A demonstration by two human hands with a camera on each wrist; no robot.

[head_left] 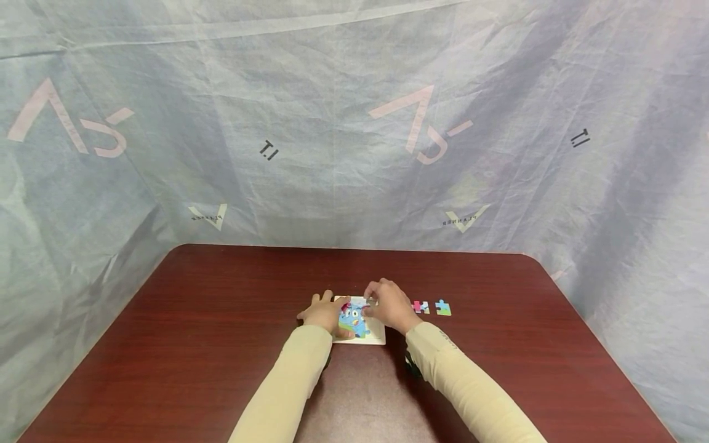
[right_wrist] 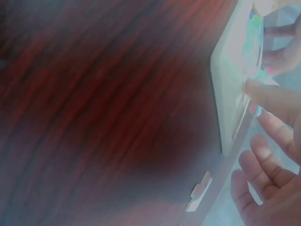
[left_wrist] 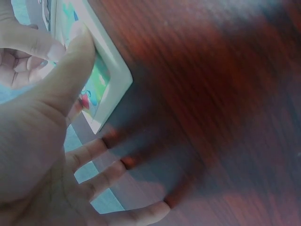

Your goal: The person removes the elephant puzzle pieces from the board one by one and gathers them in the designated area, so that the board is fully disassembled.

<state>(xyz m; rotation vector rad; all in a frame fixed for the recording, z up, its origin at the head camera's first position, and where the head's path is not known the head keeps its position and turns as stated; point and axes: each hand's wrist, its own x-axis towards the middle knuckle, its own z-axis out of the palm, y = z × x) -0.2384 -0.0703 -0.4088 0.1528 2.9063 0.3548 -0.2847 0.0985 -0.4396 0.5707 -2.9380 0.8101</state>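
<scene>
A jigsaw tray (head_left: 378, 335) with a pale frame lies on the table, its picture a blue cartoon figure (head_left: 352, 315) with big eyes. My left hand (head_left: 323, 312) spreads over the tray's left side; in the left wrist view its thumb (left_wrist: 81, 49) rests on the puzzle while other fingertips touch the table. Over the right part of the tray, my right hand (head_left: 390, 304) pinches a small puzzle piece (right_wrist: 257, 109) between thumb and finger, mostly hidden by them. Its remaining fingers curl loosely beyond the tray's edge.
Right of the tray lie loose puzzle pieces: a pink and white one (head_left: 420, 306) beside the right hand and a blue and green one (head_left: 443, 307) farther out. The dark red table (head_left: 221, 295) ends at a grey fabric backdrop (head_left: 332, 184).
</scene>
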